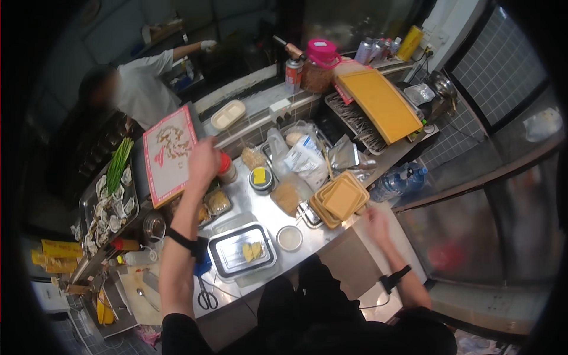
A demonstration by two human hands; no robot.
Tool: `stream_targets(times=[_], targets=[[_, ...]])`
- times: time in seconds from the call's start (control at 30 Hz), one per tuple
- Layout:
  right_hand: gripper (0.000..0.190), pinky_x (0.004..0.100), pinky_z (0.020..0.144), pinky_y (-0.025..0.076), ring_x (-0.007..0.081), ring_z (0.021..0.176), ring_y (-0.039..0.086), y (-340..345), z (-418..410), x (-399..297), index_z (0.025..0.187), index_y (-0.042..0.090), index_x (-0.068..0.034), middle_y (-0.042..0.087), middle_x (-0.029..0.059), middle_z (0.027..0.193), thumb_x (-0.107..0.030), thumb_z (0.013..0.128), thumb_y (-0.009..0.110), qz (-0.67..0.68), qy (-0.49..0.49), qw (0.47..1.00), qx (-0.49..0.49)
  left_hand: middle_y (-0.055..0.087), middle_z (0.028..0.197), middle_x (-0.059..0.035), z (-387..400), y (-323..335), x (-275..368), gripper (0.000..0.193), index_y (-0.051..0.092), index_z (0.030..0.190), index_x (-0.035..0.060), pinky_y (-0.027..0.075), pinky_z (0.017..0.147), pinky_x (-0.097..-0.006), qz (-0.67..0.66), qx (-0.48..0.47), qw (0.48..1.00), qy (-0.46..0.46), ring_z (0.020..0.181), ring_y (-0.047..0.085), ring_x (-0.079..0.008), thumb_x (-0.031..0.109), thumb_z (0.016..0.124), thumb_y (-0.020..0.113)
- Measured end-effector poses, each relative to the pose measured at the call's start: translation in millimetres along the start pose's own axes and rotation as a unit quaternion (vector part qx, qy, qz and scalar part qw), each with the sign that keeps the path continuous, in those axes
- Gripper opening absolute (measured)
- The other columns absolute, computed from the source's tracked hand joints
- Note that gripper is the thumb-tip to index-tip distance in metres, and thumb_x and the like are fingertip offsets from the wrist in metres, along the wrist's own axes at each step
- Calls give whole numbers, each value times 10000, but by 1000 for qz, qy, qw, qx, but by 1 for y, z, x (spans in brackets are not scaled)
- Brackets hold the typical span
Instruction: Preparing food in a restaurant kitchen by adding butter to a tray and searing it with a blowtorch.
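My left hand is over the right edge of a pink-bordered board with scraps of food on it, beside a red-lidded jar. Whether its fingers hold anything is hidden. My right hand is blurred, just right of a stack of tan rectangular containers; its grip cannot be made out. Between my arms, a rectangular metal tray holds yellow food pieces. A round white bowl sits beside that tray. Behind them stands a round container with a yellow top.
Oysters and green stalks fill a tray at the left. Black-handled scissors lie near the front edge. Bags, a yellow board over skewers, and a torch canister stand behind. A co-worker is beyond the counter.
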State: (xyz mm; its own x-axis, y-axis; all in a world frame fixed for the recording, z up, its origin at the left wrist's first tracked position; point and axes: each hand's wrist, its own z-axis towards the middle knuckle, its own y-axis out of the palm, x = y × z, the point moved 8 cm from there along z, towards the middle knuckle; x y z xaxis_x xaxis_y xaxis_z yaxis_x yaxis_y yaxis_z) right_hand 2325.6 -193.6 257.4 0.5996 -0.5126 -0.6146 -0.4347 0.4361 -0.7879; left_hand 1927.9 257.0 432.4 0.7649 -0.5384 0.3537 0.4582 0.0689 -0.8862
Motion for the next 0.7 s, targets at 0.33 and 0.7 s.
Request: stream_targets(times=[0.33, 0.7], targets=[[748, 605, 1196, 370, 544, 1411, 476, -81, 290, -75, 1519, 513, 38, 524, 334, 1499, -245, 874, 767, -323, -237, 909, 118, 750, 1137, -232, 149, 224, 324, 304, 735, 1196, 73, 594, 949, -558, -106, -83, 991, 16, 1099, 721, -439, 155, 925, 624], [642, 679, 1291, 157, 564, 1558, 299, -71, 327, -64, 1596, 379, 122, 381, 400, 1629, -26, 981, 491, -243, -220, 945, 11, 689, 1220, -182, 198, 312, 389, 370, 656, 1212, 35, 607, 928, -502, -50, 6, 998, 34, 1172, 670, -370, 178, 883, 749]])
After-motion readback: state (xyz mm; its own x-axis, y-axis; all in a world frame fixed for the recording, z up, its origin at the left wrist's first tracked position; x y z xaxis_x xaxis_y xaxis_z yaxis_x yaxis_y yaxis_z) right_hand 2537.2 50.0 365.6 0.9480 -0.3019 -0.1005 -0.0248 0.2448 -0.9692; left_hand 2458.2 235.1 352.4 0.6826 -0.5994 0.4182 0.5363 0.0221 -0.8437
